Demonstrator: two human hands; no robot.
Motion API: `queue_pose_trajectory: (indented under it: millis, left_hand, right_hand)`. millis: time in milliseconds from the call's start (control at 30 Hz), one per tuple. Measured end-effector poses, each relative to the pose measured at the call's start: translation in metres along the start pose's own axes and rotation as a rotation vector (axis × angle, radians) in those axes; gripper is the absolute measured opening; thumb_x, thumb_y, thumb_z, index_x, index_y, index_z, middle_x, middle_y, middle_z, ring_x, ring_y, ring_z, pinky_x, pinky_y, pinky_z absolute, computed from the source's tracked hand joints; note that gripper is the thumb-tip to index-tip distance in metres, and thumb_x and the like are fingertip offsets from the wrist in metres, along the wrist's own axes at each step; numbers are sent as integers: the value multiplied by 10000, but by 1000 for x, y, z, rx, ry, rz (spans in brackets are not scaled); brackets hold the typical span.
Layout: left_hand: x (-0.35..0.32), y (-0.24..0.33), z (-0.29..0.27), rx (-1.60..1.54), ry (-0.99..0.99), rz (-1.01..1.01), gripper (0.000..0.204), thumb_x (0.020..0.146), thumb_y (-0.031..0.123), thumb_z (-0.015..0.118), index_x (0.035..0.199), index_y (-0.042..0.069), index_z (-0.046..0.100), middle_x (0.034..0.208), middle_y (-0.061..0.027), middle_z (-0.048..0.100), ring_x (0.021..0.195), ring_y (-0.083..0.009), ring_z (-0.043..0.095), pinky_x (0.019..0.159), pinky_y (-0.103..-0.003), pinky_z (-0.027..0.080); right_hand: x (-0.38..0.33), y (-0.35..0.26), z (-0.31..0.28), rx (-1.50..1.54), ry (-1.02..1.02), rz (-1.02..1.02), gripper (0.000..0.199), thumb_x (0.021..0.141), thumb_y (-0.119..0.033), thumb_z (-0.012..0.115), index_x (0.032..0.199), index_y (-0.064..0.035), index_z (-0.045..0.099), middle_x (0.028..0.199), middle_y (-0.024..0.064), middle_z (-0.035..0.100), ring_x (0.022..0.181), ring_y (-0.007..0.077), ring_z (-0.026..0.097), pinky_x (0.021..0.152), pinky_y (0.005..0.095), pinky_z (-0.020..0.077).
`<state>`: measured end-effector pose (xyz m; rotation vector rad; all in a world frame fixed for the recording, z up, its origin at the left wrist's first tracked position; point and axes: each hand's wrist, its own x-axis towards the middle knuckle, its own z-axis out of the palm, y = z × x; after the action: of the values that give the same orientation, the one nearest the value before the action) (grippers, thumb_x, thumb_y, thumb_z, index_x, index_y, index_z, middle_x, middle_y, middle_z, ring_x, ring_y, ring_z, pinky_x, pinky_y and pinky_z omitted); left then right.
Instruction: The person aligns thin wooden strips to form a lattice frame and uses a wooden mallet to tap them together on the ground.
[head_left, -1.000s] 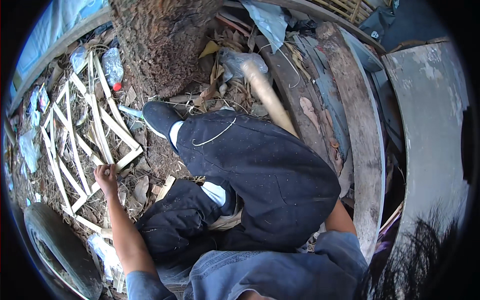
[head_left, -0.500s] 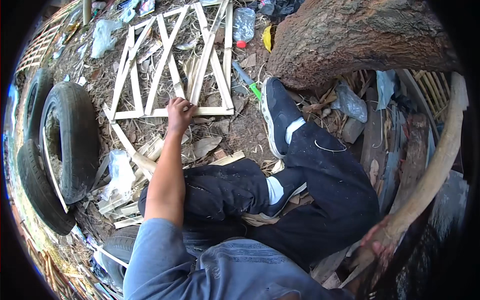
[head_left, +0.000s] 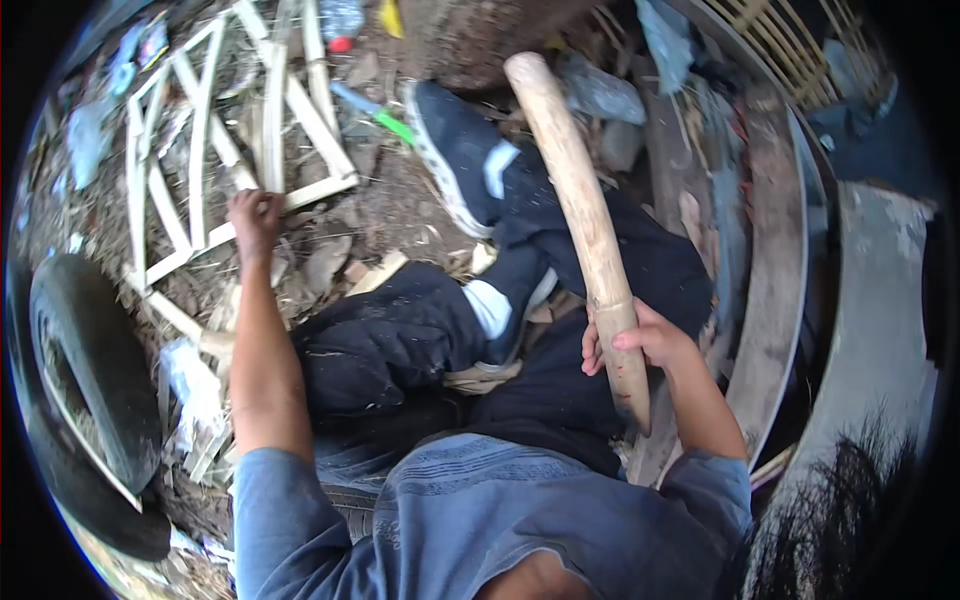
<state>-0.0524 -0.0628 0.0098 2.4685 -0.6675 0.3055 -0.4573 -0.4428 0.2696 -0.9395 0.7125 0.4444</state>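
Note:
On the ground at the far left lies a frame (head_left: 205, 140) of flat pale bamboo slats, laid in a zigzag between rails. My left hand (head_left: 256, 215) is closed with curled fingers at the frame's near rail, where slanting slats meet it. What sits under those fingers is partly hidden. In front of my body, my right hand (head_left: 645, 338) wraps round a thick pale bamboo pole (head_left: 575, 190). The pole's far end is raised over my bent leg, and its lower end is cut to a slant. A knife (head_left: 385, 118) with a green handle lies between the frame and my shoe.
Old tyres (head_left: 95, 360) stand at the left beside crumpled clear plastic (head_left: 190, 385). A tree trunk (head_left: 480, 40) rises at the top. Weathered planks (head_left: 765, 260) lie along the right. A clear bottle (head_left: 342, 20) with a red cap is beyond the frame.
My right hand has brought the pole from the far right to in front of my body. My left hand stays at the frame's near rail. The view has turned to the right.

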Motion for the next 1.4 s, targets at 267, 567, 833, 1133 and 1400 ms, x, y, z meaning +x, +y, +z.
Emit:
queue_pose_trajectory:
  millis: [267,567,833,1133,1400]
  left_hand:
    - [14,11,-8,-86,-55,81,148,705,156,795,765,64,696,829,-61,626,961,-312,576,849,-438,435]
    - [10,-2,-5,-196,-86,83,202,679,202,839,808,117,709,979,-13,607,1113,-276,511,992,-488,291]
    - [16,4,-13,-186,-161,-30,232,648,211,832,856,144,756,1059,-25,595,1221,-306,443,1054,-503,227]
    - [17,2,-16,-196,-163,-76,151,633,184,805,740,121,719,1040,-7,592,1224,-304,439,1044,-509,209]
    - [16,2,-15,-232,-172,-83,160,580,115,790,726,144,731,1043,3,586,1247,-286,423,1080,-574,174]
  right_hand:
    - [116,17,69,-547,244,-189,404,774,-64,758,1133,6,586,874,77,662,728,135,645,641,320,543]
    - [214,13,124,-1129,220,-442,436,751,-171,783,1100,-4,582,879,245,698,879,435,692,741,461,562]
    - [190,5,126,-1317,282,-315,411,719,-91,767,1065,4,568,873,244,684,865,448,687,728,460,557]
    - [183,11,120,-1447,334,-235,419,719,-68,742,1092,3,565,901,267,680,881,453,679,742,463,552]
    - [184,13,121,-1507,323,-255,413,726,-111,750,1074,0,558,866,264,672,813,467,663,695,504,541]
